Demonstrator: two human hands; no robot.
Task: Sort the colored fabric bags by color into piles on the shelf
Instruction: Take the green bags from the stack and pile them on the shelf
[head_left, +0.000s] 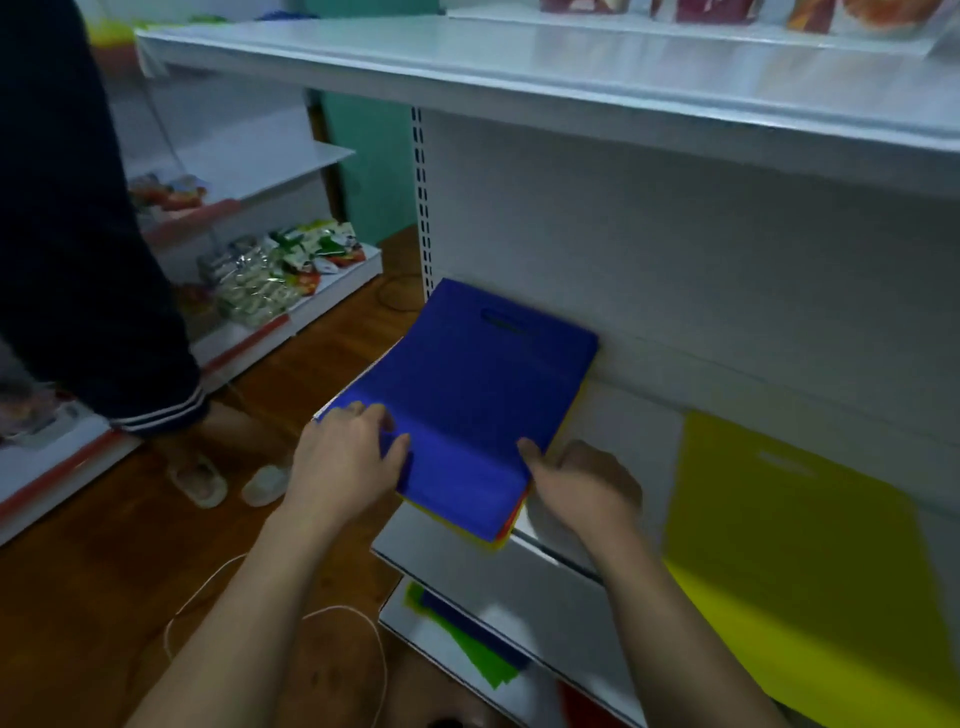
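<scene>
A stack of fabric bags lies on the white shelf (441, 556), with a blue bag (467, 384) on top; its far end curls up against the back panel. Red and yellow bag edges (511, 525) peek out under the blue one at the near right corner. My left hand (348, 457) rests on the stack's near left side, thumb pressing into the blue fabric. My right hand (582, 483) grips the stack's near right edge, thumb on top. A yellow bag (800, 540) lies flat on the same shelf to the right.
On the lower shelf lie green, blue and yellow bags (467, 639). Another person (88, 291) in dark trousers and slippers stands at left beside a low shelf of snack packets (275, 270). A white cable (208, 587) trails on the wooden floor. An upper shelf (519, 67) overhangs.
</scene>
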